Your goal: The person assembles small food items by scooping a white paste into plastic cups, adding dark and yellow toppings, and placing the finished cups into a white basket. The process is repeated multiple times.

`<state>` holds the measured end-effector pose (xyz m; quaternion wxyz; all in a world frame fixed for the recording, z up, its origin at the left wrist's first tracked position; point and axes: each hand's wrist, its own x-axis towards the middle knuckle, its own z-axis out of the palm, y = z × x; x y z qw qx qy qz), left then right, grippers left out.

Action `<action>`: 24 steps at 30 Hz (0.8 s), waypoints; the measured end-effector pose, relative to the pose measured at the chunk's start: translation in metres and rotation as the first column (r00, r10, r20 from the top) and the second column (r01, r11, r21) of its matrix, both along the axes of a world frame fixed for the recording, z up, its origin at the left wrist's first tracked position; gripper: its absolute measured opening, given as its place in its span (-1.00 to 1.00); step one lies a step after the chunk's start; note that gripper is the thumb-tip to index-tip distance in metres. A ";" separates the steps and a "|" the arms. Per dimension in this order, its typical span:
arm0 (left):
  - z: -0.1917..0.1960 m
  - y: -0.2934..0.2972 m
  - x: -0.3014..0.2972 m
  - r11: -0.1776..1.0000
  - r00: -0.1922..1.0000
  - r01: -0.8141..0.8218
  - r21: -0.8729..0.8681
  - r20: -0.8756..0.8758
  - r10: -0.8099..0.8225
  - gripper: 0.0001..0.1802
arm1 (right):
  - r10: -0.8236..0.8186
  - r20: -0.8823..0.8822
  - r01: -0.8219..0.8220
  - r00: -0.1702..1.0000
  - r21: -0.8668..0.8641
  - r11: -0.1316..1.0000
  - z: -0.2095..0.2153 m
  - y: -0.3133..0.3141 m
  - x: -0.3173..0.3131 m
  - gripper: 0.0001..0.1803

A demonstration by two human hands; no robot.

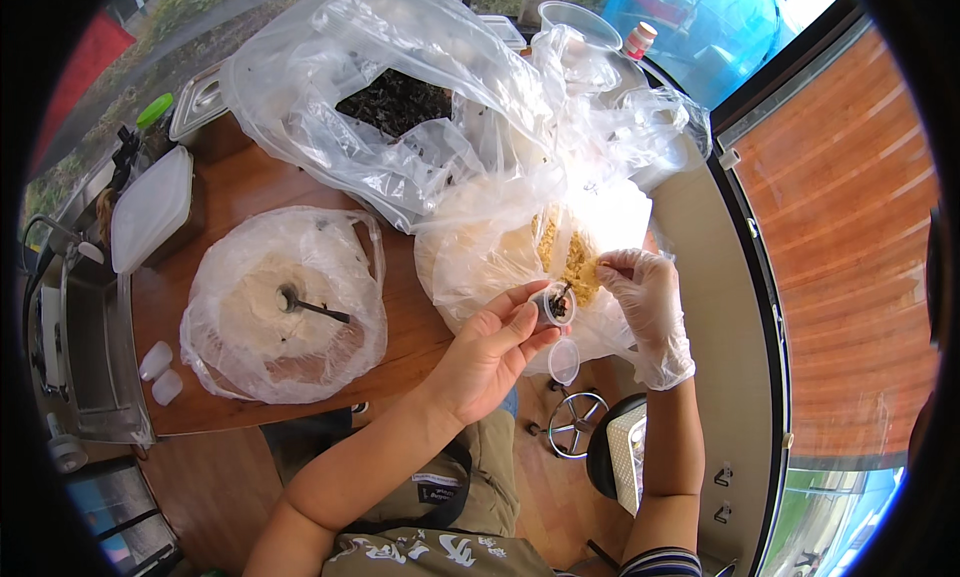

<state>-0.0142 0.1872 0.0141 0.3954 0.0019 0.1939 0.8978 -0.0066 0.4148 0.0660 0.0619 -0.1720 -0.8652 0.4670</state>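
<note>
My bare left hand [497,342] grips a small clear plastic cup [545,299] with dark shredded bits [560,305] inside. The cup's round lid [564,361] hangs open below it, beside my fingertips. To the right, my right hand [645,302] wears a thin clear glove, its fingertips pinched together at the edge of some yellow crumbly food [575,257]. What that pinch holds, if anything, is too small to make out. The yellow food lies in an open clear plastic bag [460,247] just behind both hands.
A large clear bag [300,97] of dark dried shreds [400,102] stands at the back. On the left, another bag [215,322] holds pale powder with a dark-handled scoop [318,310]. Lidded metal containers [150,212] and a sink [100,377] line the left edge. A wheeled stool [575,422] stands below.
</note>
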 end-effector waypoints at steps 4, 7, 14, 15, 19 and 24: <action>-0.001 0.000 0.000 1.000 1.000 -0.002 -0.009 0.008 0.002 -0.48 | 0.006 0.001 -0.006 1.000 0.021 1.000 -0.005 0.002 0.000 -0.81; -0.003 0.000 0.000 1.000 1.000 -0.013 -0.003 0.009 0.013 -0.49 | 0.019 -0.025 -0.018 1.000 0.035 0.999 0.000 -0.001 -0.002 -0.82; -0.005 0.007 0.000 0.999 0.999 -0.034 -0.018 0.035 0.035 -0.51 | -0.050 -0.169 -0.007 0.984 -0.323 0.946 0.036 -0.033 0.014 -0.84; -0.004 0.008 0.000 0.999 0.999 -0.031 -0.007 0.044 0.031 -0.50 | -0.017 -0.240 -0.081 0.971 -0.392 0.916 0.038 -0.040 0.016 -0.84; -0.002 0.013 0.000 0.998 0.995 -0.052 0.021 0.090 0.050 -0.48 | 0.113 -0.165 -0.146 0.980 -0.202 0.968 0.040 -0.056 0.014 -0.84; -0.001 0.010 0.000 0.997 0.993 -0.062 0.052 0.103 0.056 -0.52 | 0.263 -0.184 -0.243 0.947 0.122 0.962 0.047 -0.059 0.017 -0.81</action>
